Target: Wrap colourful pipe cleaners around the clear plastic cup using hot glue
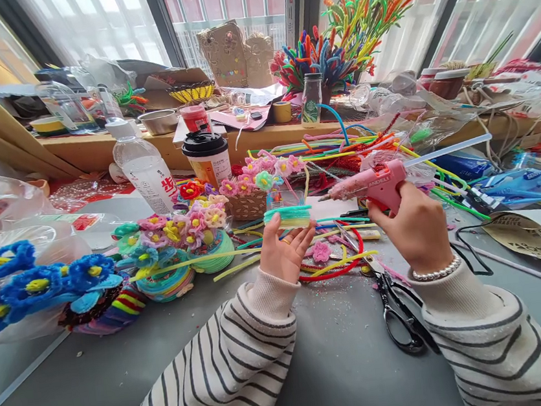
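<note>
My left hand (pixel 283 250) holds a small bundle of pipe cleaners (pixel 288 216), turquoise and pale yellow, between thumb and fingers. Wrapped round the grip of a pink glue gun (pixel 369 188) is my right hand (pixel 415 229). The gun's nozzle points left, above and to the right of the bundle and apart from it. A long pale glue stick (pixel 447 150) sticks out of its back. Between my wrists lie a pink fuzzy flower (pixel 321 251), a red pipe cleaner loop (pixel 360 245) and black-handled scissors (pixel 401 318).
Pots of fuzzy flowers (pixel 165 280) and blue flowers (pixel 40 284) stand at left. Behind them are a plastic bottle (pixel 142 165) and a lidded cup (pixel 207 158). Loose pipe cleaners (pixel 323 148) cover the back. A black cord (pixel 475 264) lies right of my right wrist.
</note>
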{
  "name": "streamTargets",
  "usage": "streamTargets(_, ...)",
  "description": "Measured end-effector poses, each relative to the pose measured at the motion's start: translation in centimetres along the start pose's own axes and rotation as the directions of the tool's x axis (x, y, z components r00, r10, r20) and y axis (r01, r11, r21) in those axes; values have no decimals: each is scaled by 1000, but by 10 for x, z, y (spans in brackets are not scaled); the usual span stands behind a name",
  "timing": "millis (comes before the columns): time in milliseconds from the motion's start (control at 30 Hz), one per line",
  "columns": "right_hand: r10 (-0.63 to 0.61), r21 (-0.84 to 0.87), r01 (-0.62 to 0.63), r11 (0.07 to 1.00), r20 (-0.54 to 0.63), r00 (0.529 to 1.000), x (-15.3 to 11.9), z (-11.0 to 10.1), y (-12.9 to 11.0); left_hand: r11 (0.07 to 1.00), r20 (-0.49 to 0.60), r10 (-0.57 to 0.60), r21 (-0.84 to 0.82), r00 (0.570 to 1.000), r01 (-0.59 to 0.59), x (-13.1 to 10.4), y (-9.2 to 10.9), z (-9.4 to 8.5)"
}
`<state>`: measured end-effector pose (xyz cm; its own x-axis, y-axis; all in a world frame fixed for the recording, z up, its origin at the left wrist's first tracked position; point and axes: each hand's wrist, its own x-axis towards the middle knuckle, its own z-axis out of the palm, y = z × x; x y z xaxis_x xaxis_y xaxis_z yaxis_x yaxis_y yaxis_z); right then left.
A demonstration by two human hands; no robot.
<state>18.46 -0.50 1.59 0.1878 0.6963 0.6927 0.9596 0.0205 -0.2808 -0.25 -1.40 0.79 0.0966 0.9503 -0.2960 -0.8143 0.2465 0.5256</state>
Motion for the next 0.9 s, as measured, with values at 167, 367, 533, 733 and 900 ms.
streamTargets(167, 147, -66, -141, 988, 94, 985, 6, -18, 44, 997, 2, -18, 70, 1000, 18, 0, 0, -1)
streamTargets(367, 386, -239, -306, 922, 479, 788, -19, -38, 100, 994, -17, -63, 88, 998, 64, 1, 0, 0)
streamTargets(533, 438, -274, -343, 898, 621, 651, -37, -37, 124, 986, 3, -123, 110, 992, 122, 0, 0, -1)
streamTargets(733, 425, -359, -259, 897, 539, 727, -45, -23, 131, 981, 16, -135, 142, 991, 131, 0, -1, -1)
streamTargets(900, 241, -388, -14, 922, 542, 805, -40, -28, 118, 976, 10, -151, 162, 989, 147, 1, -1, -1)
